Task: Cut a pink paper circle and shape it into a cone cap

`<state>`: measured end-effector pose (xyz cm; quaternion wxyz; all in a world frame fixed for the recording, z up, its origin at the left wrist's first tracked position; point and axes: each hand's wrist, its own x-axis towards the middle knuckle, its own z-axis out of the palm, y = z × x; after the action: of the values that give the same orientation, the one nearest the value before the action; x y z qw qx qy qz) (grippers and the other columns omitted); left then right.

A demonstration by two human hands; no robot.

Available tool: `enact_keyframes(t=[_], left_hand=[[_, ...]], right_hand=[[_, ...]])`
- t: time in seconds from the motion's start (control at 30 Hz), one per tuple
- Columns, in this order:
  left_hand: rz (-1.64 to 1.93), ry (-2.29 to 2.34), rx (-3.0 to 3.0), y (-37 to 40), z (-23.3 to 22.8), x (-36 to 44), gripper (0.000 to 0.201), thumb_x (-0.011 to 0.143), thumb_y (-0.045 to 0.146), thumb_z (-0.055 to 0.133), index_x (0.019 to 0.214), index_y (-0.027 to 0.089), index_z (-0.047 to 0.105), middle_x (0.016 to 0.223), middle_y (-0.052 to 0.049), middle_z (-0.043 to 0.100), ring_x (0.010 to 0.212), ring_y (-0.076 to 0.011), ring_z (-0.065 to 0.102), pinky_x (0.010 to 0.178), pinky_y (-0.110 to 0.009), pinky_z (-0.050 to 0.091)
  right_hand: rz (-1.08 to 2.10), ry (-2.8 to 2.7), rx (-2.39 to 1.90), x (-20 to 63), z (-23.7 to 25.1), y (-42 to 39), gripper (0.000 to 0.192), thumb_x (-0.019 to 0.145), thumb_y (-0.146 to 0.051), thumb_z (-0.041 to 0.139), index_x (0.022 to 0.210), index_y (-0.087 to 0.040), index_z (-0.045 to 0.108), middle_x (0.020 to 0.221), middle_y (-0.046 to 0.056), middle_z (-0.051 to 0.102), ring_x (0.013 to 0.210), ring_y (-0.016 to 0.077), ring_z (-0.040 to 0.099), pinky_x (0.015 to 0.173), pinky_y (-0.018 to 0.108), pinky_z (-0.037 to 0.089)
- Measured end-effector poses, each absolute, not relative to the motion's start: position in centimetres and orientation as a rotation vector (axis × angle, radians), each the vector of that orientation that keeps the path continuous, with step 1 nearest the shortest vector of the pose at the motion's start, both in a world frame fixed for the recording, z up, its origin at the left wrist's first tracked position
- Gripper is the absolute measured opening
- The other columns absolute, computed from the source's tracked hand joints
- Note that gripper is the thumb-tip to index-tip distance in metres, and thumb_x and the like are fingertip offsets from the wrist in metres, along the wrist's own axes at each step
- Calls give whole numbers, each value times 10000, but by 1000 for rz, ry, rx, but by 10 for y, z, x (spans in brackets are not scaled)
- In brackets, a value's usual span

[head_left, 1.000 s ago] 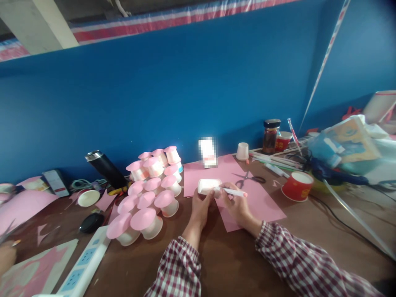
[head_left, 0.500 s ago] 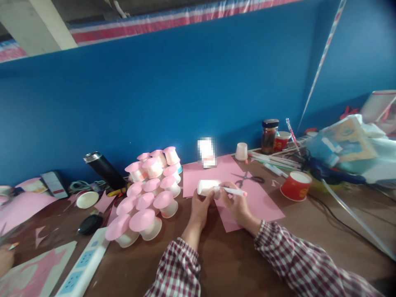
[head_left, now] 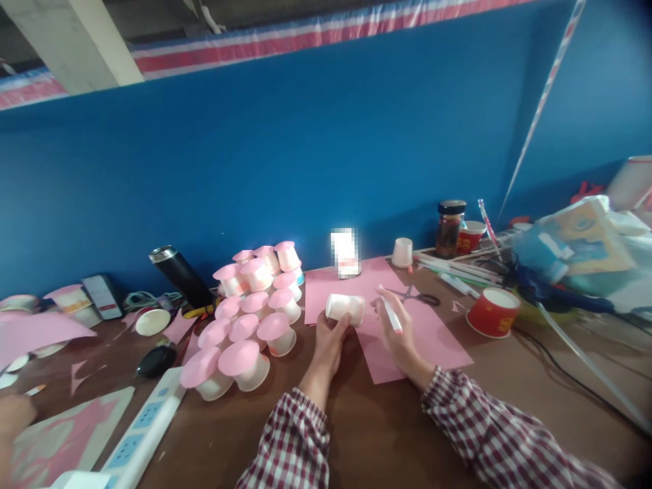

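Note:
A white paper cup [head_left: 342,308] lies sideways in my left hand [head_left: 330,343], the fingers wrapped round it and the thumb on its near side. My right hand [head_left: 397,333], a short way to the right, grips a white marker [head_left: 391,314] with a pinkish end pointing toward me. Cup and marker are apart. Pink paper sheets [head_left: 422,346] lie under and behind both hands. Dark-handled scissors [head_left: 420,297] rest on the paper, just beyond my right hand. To the left stand several paper cups topped with pink paper cones [head_left: 239,356].
A power strip [head_left: 145,421], a black flask [head_left: 180,275] and another person's hand [head_left: 15,414] are at left. On the right are a red paper cup [head_left: 493,314], a small white cup [head_left: 402,252], a dark jar [head_left: 450,229], straws and a plastic bag. A blue panel [head_left: 326,149] stands behind.
My right hand has drawn the marker away from the cup, to the right, and tilted it more upright. My left hand still holds the cup. The view has shifted slightly.

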<state>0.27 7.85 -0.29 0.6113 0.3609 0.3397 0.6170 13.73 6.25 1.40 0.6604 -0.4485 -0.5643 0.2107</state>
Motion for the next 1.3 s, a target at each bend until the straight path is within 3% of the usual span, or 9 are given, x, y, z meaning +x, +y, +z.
enact_keyframes(t=[0.1,0.53,0.7,0.97,1.3], left_hand=[[1426,766,838,77,2,1,458,668,327,739,1043,153,543,1017,-100,636,907,-207,622,813,-360,478],[1539,732,811,86,2,-12,424,683,306,721,1056,190,556,1102,-69,621,994,-197,597,871,-352,463],[1561,728,979,85,6,-12,508,639,251,749,1113,178,580,1173,-90,607,1098,-236,550,956,-369,407],[1587,915,1083,82,-1,-11,609,599,267,776,1161,183,557,1183,-119,599,1080,-260,560,917,-400,436],[1690,1127,1217,82,-10,-15,725,516,262,816,1175,182,525,1172,-147,573,1035,-265,571,846,-377,470]], right_hand=[[444,-1344,-1066,135,8,64,329,898,-360,443,1155,-179,540,1128,123,604,966,213,603,844,366,494],[371,-1695,-1136,132,-2,62,277,889,-276,461,1134,-183,551,1022,95,662,941,228,629,830,367,499],[278,-1773,-1145,133,-1,62,282,887,-269,437,1111,-185,587,1036,102,665,955,238,623,827,375,496],[281,-1813,-1210,134,3,60,300,897,-300,419,1121,-188,584,966,93,679,847,225,643,739,342,507],[302,-1734,-1266,137,-4,63,320,866,-300,433,1123,-180,580,1025,99,678,898,231,650,761,341,506]])
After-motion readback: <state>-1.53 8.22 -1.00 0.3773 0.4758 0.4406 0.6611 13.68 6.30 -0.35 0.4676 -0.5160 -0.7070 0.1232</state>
